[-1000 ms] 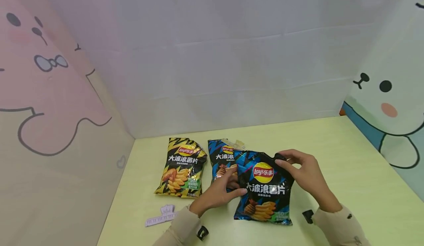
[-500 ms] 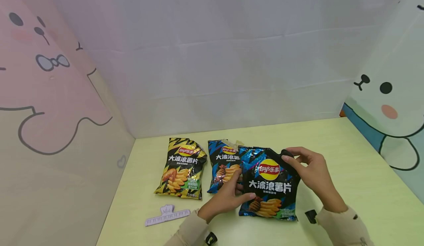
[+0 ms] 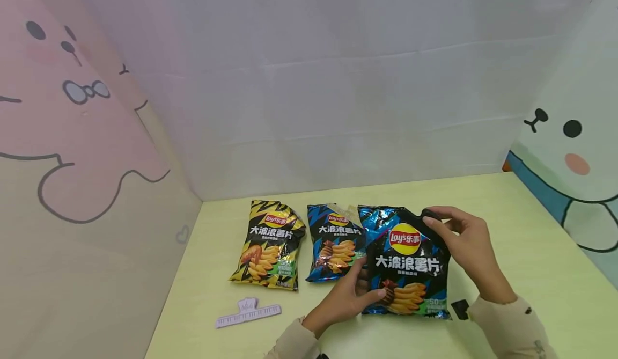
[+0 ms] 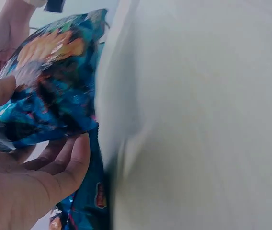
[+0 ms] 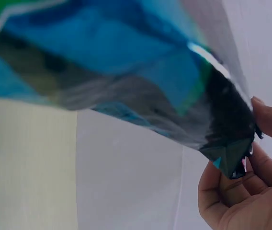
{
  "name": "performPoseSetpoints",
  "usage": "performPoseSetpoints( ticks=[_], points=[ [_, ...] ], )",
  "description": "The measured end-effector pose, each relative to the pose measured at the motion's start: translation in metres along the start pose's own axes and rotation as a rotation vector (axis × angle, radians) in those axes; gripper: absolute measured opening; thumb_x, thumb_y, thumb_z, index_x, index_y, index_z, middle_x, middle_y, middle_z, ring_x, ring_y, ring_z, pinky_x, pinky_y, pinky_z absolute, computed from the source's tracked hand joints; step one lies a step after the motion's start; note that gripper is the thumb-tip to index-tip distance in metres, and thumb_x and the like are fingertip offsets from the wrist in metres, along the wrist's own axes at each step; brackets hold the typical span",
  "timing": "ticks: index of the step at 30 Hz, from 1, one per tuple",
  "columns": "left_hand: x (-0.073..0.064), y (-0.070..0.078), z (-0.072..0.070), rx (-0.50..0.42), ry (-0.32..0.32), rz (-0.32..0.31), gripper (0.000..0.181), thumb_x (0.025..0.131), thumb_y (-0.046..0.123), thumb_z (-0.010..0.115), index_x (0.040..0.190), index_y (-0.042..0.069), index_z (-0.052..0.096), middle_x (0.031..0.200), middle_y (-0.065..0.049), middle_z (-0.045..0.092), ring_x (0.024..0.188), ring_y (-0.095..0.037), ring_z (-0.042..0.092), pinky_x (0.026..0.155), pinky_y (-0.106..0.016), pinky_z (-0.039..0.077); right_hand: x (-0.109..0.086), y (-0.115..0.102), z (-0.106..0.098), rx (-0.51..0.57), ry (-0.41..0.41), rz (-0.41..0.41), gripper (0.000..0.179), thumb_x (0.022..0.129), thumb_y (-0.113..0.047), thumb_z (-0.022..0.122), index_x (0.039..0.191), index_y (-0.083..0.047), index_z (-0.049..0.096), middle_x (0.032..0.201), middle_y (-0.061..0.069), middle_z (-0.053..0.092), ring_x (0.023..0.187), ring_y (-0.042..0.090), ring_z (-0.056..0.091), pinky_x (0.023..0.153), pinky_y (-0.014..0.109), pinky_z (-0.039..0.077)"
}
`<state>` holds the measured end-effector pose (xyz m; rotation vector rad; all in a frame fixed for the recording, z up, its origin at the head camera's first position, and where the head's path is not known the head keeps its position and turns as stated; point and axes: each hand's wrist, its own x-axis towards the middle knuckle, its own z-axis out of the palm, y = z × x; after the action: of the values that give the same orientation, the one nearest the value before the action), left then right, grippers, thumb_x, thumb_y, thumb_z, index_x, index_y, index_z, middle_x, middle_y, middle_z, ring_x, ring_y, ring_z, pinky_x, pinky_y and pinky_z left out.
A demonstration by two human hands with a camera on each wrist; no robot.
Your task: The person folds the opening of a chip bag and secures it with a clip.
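In the head view both hands hold a blue-and-black bag of potato chips (image 3: 407,265) upright over the table, its printed front facing me. My left hand (image 3: 345,300) grips its lower left edge, thumb on the front and fingers behind. The right hand (image 3: 468,243) pinches its crumpled top right corner. In the left wrist view the left hand (image 4: 35,187) has the bag (image 4: 54,96) between thumb and fingers. From the right wrist, thumb and fingers of the right hand (image 5: 255,196) meet at the bag's dark corner.
A second blue chip bag (image 3: 333,251) lies just left of the held one, with a pale yellowish piece (image 3: 347,213) across its top. Farther left lies a yellow chip bag (image 3: 267,246). A lilac bag clip (image 3: 248,312) sits in front of it. A pale curtain (image 3: 338,107) hangs behind.
Both hands have carried the held chip bag to the right and slightly away. More of the second blue bag and the lilac clip shows now. The other bags lie still.
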<state>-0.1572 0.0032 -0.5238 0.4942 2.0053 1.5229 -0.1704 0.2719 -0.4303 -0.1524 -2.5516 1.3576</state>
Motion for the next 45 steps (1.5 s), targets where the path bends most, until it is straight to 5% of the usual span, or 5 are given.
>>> performPoseSetpoints(
  ticks=[5,20,30,40,45],
  points=[
    [0.001,-0.003,0.004,-0.016,-0.012,-0.013,0.077,0.097,0.047,0.063,0.159,0.03,0.021,0.148,-0.01,0.052,0.124,-0.017,0.062,0.098,-0.026,0.054,0.006,0.004,-0.006,0.025,0.038,0.033,0.041,0.097,-0.036,0.067,0.127,-0.008,0.069,0.089,-0.026,0.06,0.069,0.006,0.06,0.061,0.018,0.056],
    [0.009,0.003,0.019,-0.074,0.037,-0.009,0.065,0.1,0.034,0.063,0.155,0.033,0.03,0.151,-0.014,0.051,0.127,-0.021,0.061,0.101,-0.028,0.053,0.033,0.02,-0.009,0.053,0.149,0.072,0.045,0.095,-0.04,0.069,0.127,-0.009,0.07,0.088,-0.034,0.06,0.07,0.004,0.055,0.056,0.017,0.047],
    [0.018,0.007,0.035,-0.113,0.17,0.005,0.056,0.099,0.031,0.064,0.149,0.03,0.039,0.149,-0.01,0.054,0.128,-0.022,0.06,0.101,-0.029,0.052,0.061,0.034,-0.008,0.015,0.124,0.084,0.048,0.095,-0.045,0.067,0.126,-0.008,0.07,0.094,-0.034,0.054,0.08,0.0,0.054,0.063,0.015,0.047],
    [0.023,0.012,0.045,-0.128,0.208,-0.005,0.059,0.099,0.027,0.065,0.152,0.023,0.039,0.156,-0.017,0.045,0.137,-0.036,0.053,0.105,-0.039,0.053,0.085,0.046,-0.004,-0.02,0.005,0.15,0.058,0.097,-0.048,0.062,0.128,0.0,0.066,0.124,0.021,0.064,0.069,-0.008,0.055,0.062,0.014,0.051],
    [0.026,0.012,0.048,-0.162,0.216,0.025,0.059,0.1,0.024,0.063,0.153,0.017,0.038,0.154,-0.019,0.047,0.137,-0.035,0.054,0.105,-0.036,0.053,0.096,0.053,-0.005,-0.025,-0.06,0.179,0.06,0.097,-0.049,0.061,0.129,0.002,0.064,0.13,0.027,0.061,0.07,-0.006,0.057,0.062,0.016,0.052]
  ],
)
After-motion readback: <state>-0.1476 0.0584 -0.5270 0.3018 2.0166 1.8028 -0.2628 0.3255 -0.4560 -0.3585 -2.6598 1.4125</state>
